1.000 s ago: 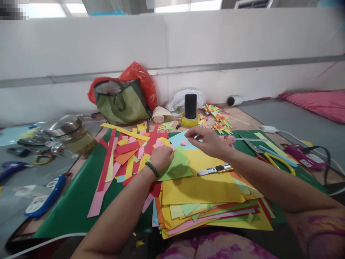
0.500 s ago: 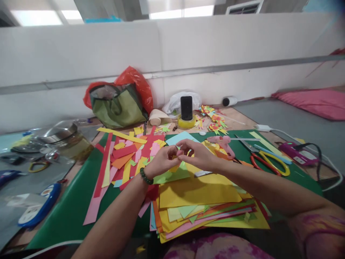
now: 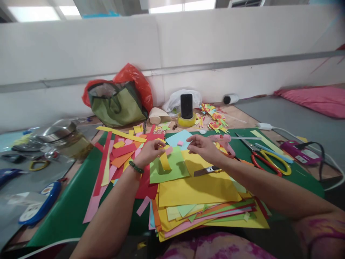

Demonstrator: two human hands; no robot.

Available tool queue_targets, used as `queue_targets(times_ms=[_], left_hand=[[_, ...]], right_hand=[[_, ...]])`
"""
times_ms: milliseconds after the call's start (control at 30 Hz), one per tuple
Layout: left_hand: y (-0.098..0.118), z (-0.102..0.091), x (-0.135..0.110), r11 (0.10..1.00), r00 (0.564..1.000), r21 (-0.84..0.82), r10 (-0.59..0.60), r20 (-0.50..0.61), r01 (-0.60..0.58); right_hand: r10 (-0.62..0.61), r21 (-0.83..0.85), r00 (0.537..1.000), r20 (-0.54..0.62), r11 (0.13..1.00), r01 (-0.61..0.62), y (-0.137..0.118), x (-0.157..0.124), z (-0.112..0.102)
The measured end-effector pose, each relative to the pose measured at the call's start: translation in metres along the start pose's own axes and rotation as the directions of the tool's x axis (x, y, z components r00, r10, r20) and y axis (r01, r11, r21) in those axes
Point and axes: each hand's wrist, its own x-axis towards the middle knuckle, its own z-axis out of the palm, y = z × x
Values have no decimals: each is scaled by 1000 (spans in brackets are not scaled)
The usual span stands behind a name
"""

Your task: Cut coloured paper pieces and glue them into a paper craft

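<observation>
My left hand (image 3: 150,151), with a dark green bead bracelet (image 3: 136,167) at the wrist, is at the left edge of a light green paper sheet (image 3: 172,172). Its fingers are loosely bent and slightly apart. By its fingertips are a yellow paper strip (image 3: 165,162) and a small pink piece (image 3: 169,150). My right hand (image 3: 203,147) hovers over the sheets with curved, parted fingers and nothing visible in them. Between the hands, a small pink paper piece (image 3: 180,143) rests on a light blue sheet (image 3: 176,136). Below the right hand lies an open-bladed pair of scissors or knife (image 3: 203,171), partly hidden.
Stacked yellow paper (image 3: 199,190) lies in front of me on a green mat (image 3: 70,216). Coloured scraps (image 3: 124,151) spread left. To the right are a pink glue gun (image 3: 226,142) and large red-and-yellow-handled scissors (image 3: 266,162). A phone (image 3: 186,106) stands behind.
My hands, earlier fingertip to fingertip around something small and pink, have moved apart. The left went left, the right slightly right. A pink piece now shows on the blue sheet between them.
</observation>
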Motion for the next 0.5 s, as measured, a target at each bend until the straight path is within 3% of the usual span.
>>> queue_targets(times_ms=[100,200,333,433,500], left_hand=[[7,5,-3,992,989,-96,96,116,-85],[13,9,-7,975,977,-179,159,145,-132],[11,0,-6,977,982,-153,163,93,-148],[6,-13,-2,996,997,35,82,-3,-82],[8,-19,-1,980,989,196,47,-138,-19]], right_hand=[[-72,-106,997,-14,992,71,0,3,4],[13,-54,997,73,999,-9,0,9,13],[9,19,996,84,1000,-11,-8,16,15],[-68,56,993,100,996,62,-20,14,3],[-90,61,989,120,995,83,-27,10,-4]])
